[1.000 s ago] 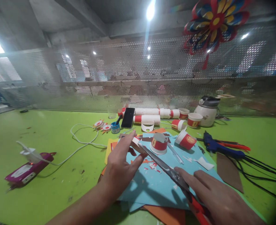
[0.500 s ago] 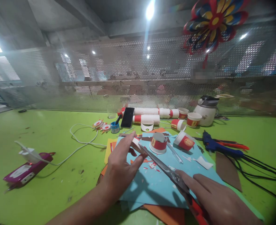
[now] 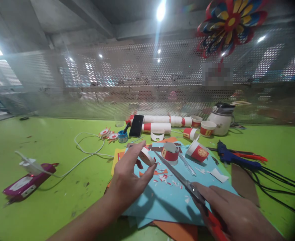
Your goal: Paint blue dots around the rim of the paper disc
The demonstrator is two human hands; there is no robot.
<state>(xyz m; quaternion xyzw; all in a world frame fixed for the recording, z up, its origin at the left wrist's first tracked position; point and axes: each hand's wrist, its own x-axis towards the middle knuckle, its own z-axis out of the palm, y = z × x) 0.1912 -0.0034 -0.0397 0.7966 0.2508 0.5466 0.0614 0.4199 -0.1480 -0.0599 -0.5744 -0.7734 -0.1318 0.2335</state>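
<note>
Between the thumb and fingers of my left hand (image 3: 131,175) is a small round paper cup base (image 3: 146,156), white with a red edge, held tilted above the blue paper (image 3: 162,204). My right hand (image 3: 234,209) grips red-handled scissors (image 3: 191,187). Their blades look closed or nearly so and point up and left, the tip just right of the cup base, seemingly apart from it. Beyond the blades a cut red-and-white paper cup (image 3: 170,154) rests upside down on the paper. Another paper cup (image 3: 197,150) lies tipped to its right. Small red and white scraps (image 3: 165,177) are scattered below.
At right lie a blue glue gun (image 3: 235,157) with black cables and red-handled pliers (image 3: 253,155). Stacked paper cups (image 3: 157,128), a phone (image 3: 136,126), a blue paint jar (image 3: 122,136) and a kettle-like jug (image 3: 220,118) stand behind. A purple power strip (image 3: 29,184) sits left.
The scissors have drawn back slightly to the right, their blades leaving the edge of the cup base. My left hand has stayed nearly in place, with the cup base turned a little.
</note>
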